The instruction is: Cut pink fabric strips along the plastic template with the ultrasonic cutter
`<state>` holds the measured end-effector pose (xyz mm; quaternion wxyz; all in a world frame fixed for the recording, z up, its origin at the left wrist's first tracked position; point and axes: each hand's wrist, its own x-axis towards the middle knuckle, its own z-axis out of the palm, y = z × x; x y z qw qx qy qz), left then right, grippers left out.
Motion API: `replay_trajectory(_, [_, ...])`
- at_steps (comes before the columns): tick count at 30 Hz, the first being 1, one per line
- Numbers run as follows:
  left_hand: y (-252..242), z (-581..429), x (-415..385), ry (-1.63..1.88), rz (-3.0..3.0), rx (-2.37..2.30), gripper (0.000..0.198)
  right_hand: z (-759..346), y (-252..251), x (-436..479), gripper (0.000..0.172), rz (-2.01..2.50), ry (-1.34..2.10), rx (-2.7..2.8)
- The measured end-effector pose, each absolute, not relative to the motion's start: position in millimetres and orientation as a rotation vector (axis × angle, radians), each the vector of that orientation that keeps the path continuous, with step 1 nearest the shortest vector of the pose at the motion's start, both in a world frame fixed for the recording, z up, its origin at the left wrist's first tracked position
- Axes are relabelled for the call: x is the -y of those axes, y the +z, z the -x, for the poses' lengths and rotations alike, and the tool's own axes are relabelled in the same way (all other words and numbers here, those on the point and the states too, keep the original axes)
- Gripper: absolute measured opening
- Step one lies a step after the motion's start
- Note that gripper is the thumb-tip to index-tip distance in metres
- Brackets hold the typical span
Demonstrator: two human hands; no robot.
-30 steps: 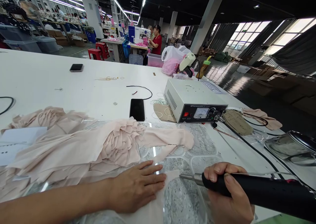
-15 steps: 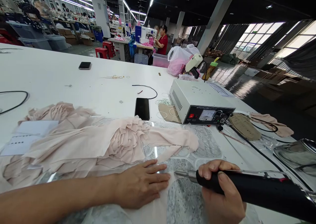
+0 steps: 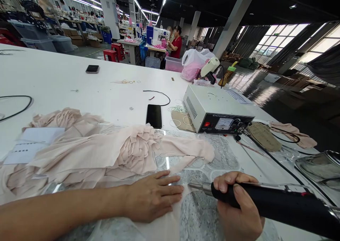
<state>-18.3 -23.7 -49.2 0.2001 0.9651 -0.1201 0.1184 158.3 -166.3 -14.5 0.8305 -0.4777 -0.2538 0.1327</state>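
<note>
My left hand (image 3: 152, 197) lies flat with its fingers spread on a pale pink fabric piece (image 3: 170, 224), over a grey marbled mat (image 3: 199, 212). My right hand (image 3: 239, 205) is wrapped round a black handheld tool (image 3: 276, 203). The tool's metal tip points left, just beyond my left fingertips, by the fabric's edge. Behind my left hand is a heap of pale pink fabric (image 3: 87, 150) with a gathered, layered bunch. A white paper (image 3: 34, 145) rests on its left part.
A grey control box (image 3: 217, 106) with cables stands behind my right hand. Beside it are a black phone (image 3: 153, 116) and a cardboard piece (image 3: 183, 121). A glass-like container (image 3: 318, 166) is at the right edge. Farther back, a person in red (image 3: 176, 44) is near a sewing machine.
The camera view has shifted slightly. My hands, the tool and the fabric show no clear movement of their own.
</note>
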Motion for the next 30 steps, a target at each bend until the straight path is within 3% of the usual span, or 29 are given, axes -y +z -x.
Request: replay_trajectory(30, [-50.0,18.4,24.6,0.356,-2.775,0.365,0.031,-158.6,-10.6,180.3,0.008,0.998,0.274,0.504])
